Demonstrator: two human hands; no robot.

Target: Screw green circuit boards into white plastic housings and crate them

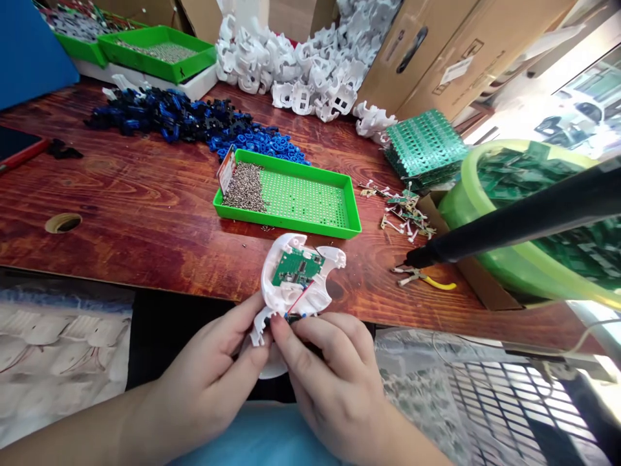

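Observation:
A white plastic housing point(317, 301) is held above my lap, close to the table's front edge. Its open inside faces up and shows a green circuit board point(297, 266) and a thin red wire point(301, 297). My left hand point(218, 362) is closed around the housing's left side. With thumb and fingers, my right hand point(334, 362) grips its lower part. A small dark piece with blue bits point(292, 318) shows at my right fingertips; they mostly cover it, so its kind is unclear.
Beyond the housing lies a green tray point(310, 200) of small screws point(245, 188). Black and blue plastic parts point(179, 120), white shells point(301, 71) and stacked green boards point(427, 145) are behind. A black rod point(514, 213) slants in from the right over yellow-handled pliers point(422, 278) and a green tub point(470, 188).

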